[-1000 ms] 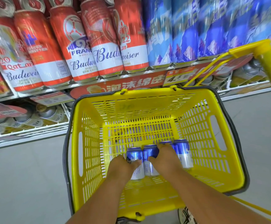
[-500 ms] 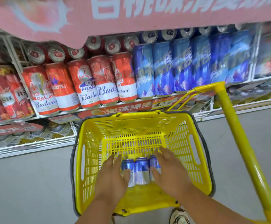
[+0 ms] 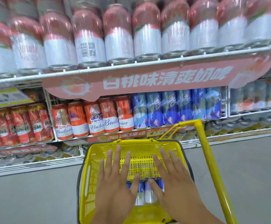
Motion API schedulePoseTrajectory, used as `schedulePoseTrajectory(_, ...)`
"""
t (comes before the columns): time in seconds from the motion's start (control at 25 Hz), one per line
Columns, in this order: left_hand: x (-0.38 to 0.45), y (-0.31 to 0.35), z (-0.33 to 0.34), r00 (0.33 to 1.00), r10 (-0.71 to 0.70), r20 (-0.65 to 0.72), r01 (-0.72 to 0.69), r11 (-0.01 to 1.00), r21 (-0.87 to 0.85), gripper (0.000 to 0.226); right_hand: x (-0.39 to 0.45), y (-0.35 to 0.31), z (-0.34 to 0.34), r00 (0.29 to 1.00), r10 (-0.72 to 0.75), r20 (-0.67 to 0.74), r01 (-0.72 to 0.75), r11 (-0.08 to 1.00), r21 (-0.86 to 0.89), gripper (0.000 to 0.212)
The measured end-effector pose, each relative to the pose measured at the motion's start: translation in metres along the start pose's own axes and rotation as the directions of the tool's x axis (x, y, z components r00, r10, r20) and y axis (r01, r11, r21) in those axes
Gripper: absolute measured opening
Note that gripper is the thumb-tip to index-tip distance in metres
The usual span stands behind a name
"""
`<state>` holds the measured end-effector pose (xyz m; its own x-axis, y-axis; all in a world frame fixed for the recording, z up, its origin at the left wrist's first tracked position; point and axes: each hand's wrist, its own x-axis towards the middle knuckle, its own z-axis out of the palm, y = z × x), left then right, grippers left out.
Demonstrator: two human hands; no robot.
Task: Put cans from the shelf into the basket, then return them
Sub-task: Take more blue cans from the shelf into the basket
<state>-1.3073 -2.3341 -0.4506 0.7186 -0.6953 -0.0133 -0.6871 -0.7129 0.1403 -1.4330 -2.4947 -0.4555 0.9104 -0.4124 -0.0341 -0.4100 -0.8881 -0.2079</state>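
Observation:
A yellow plastic basket stands on the grey floor before the shelf. Inside it lie several blue-and-silver cans, side by side. My left hand hovers over the basket with fingers spread and holds nothing. My right hand is spread the same way on the other side, also holding nothing. Both hands are above the cans and cover part of them. On the shelf behind the basket stands a row of matching blue cans.
Red Budweiser cans fill the shelf left of the blue ones. Pink-and-white cans crowd the upper shelf above a pink sign. The basket's yellow pull handle rises at the right. Grey floor lies on both sides.
My hands have let go of the cans and lifted with fingers spread. The view has tilted up, so the upper shelf and its pink sign show.

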Motion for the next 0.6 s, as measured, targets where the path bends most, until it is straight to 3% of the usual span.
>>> schedulePoseTrajectory(0.2,0.008,0.012,-0.041,0.999,0.024,-0.049,-0.022,0.999,0.035,0.072,0.003,0.000,-0.049,0.998,0.011,-0.057,-0.015,0.998,-0.067,0.074)
schedulePoseTrajectory(0.6,0.070,0.091,-0.198,0.970,0.076,-0.230,-0.072,0.997,0.024,0.075,0.041,0.026,-0.212,0.978,0.013,-0.206,-0.026,0.998,-0.061,0.076)
